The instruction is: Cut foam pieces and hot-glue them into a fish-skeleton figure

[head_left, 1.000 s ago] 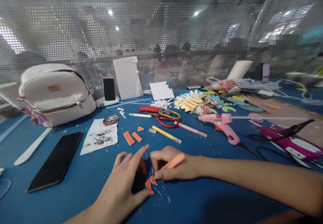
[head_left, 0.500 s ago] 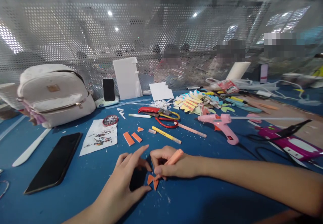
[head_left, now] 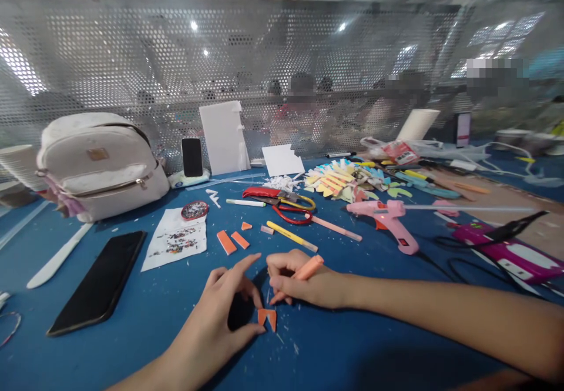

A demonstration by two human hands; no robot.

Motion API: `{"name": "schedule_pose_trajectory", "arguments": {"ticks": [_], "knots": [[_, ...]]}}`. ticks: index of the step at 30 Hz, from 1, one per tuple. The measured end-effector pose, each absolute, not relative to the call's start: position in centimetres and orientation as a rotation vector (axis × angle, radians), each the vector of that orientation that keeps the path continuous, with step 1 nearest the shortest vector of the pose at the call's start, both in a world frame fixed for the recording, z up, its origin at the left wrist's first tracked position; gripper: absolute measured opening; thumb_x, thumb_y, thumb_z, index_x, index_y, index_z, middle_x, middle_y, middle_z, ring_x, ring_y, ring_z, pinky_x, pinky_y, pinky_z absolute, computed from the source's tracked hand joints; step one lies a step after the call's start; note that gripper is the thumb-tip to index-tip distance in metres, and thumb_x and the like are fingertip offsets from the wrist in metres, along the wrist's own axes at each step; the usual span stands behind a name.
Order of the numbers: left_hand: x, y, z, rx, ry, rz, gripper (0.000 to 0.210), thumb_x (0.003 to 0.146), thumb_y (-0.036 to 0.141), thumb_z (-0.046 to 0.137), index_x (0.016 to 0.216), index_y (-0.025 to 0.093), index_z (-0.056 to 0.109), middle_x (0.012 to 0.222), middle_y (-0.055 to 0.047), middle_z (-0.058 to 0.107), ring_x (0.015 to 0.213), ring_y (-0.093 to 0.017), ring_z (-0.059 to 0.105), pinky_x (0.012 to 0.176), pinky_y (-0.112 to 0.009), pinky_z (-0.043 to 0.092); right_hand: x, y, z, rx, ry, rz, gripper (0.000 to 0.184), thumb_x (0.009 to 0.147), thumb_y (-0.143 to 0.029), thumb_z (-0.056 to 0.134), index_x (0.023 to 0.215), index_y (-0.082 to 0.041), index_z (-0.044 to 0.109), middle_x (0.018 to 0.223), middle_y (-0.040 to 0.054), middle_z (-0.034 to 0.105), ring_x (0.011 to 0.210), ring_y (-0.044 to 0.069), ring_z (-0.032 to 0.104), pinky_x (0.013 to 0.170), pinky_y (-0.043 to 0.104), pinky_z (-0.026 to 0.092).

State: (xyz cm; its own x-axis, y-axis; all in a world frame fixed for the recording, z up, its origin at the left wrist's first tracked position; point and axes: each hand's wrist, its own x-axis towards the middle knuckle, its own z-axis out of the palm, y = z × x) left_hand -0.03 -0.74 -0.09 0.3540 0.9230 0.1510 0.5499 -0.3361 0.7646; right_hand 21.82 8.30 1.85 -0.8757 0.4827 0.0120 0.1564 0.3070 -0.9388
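Observation:
A small orange piece with a V-shaped notch (head_left: 267,316) lies flat on the blue table. My left hand (head_left: 222,306) pinches its left side between the thumb and a fingertip, with the index finger raised. My right hand (head_left: 304,279) grips an orange marker (head_left: 309,267) like a pen, its tip pointing down just above and right of the notched piece, apart from it. Beyond my hands lie two orange strips (head_left: 226,242) and a small orange scrap (head_left: 246,226). A yellow marker (head_left: 291,236) rests to their right.
Red-handled scissors (head_left: 282,201) lie behind the markers, before a heap of coloured cut pieces (head_left: 339,179). A pink glue gun (head_left: 392,220) with a cable is at right. A black phone (head_left: 99,282), a paper sheet (head_left: 154,241) and a white backpack (head_left: 99,170) are at left.
My right hand has lifted the marker tip off the orange piece and moved slightly up and right, uncovering the whole notch. My left hand stays at the piece.

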Motion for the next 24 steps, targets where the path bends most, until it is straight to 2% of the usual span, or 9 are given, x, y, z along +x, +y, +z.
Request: {"name": "schedule_pose_trajectory", "arguments": {"ticks": [4, 8, 12, 16, 21, 24], "knots": [[-0.11, -0.79, -0.2, 2.007, 1.277, 0.785, 0.092, 0.084, 0.008, 0.072, 0.147, 0.049, 0.02, 0.1, 0.007, 0.066, 0.102, -0.022, 0.053, 0.098, -0.039, 0.034, 21.83, 8.12, 1.88, -0.542, -2.323, 1.614, 0.046, 0.088, -0.061, 0.062, 0.072, -0.019, 0.049, 0.063, -0.0017, 0.06, 0.058, 0.013, 0.06, 0.053, 0.021, 0.041], [-0.15, -0.8, -0.3, 2.007, 1.278, 0.79, 0.09, 0.085, 0.01, 0.072, 0.147, 0.049, 0.021, 0.099, 0.007, 0.066, 0.101, -0.021, 0.054, 0.098, -0.039, 0.033, 21.83, 8.11, 1.85, -0.575, -2.292, 1.587, 0.044, 0.095, -0.059, 0.052, 0.074, -0.021, 0.044, 0.059, -0.0047, 0.053, 0.062, 0.015, 0.063, 0.056, 0.022, 0.044], [-0.18, -0.84, -0.27, 1.995, 1.287, 0.779, 0.09, 0.083, 0.008, 0.073, 0.147, 0.048, 0.023, 0.1, 0.007, 0.066, 0.102, -0.021, 0.054, 0.098, -0.038, 0.034, 21.86, 8.06, 1.87, -0.516, -2.355, 1.575, 0.04, 0.089, -0.053, 0.063, 0.071, -0.02, 0.05, 0.061, -0.0032, 0.059, 0.057, 0.013, 0.061, 0.052, 0.02, 0.04], [-0.14, -0.78, -0.18, 2.003, 1.279, 0.783, 0.09, 0.084, 0.01, 0.073, 0.147, 0.049, 0.023, 0.099, 0.008, 0.067, 0.1, -0.021, 0.056, 0.1, -0.039, 0.032, 21.86, 8.07, 1.88, -0.583, -2.313, 1.525, 0.037, 0.097, -0.049, 0.051, 0.074, -0.022, 0.043, 0.059, -0.0055, 0.051, 0.063, 0.015, 0.065, 0.055, 0.021, 0.043], [-0.04, -0.73, -0.18, 1.994, 1.291, 0.77, 0.09, 0.082, 0.007, 0.074, 0.147, 0.047, 0.025, 0.1, 0.007, 0.068, 0.102, -0.021, 0.055, 0.099, -0.038, 0.034, 21.79, 7.93, 2.1, -0.501, -2.392, 1.528, 0.034, 0.088, -0.045, 0.063, 0.07, -0.019, 0.051, 0.062, -0.0026, 0.06, 0.056, 0.013, 0.06, 0.051, 0.02, 0.039], [0.0, -0.73, -0.11, 1.987, 1.3, 0.776, 0.09, 0.081, 0.007, 0.074, 0.146, 0.046, 0.026, 0.1, 0.007, 0.067, 0.102, -0.022, 0.055, 0.099, -0.039, 0.035, 21.73, 7.89, 2.25, -0.568, -2.361, 1.492, 0.034, 0.092, -0.046, 0.057, 0.072, -0.02, 0.047, 0.061, -0.0036, 0.057, 0.058, 0.013, 0.059, 0.053, 0.02, 0.041]]}}
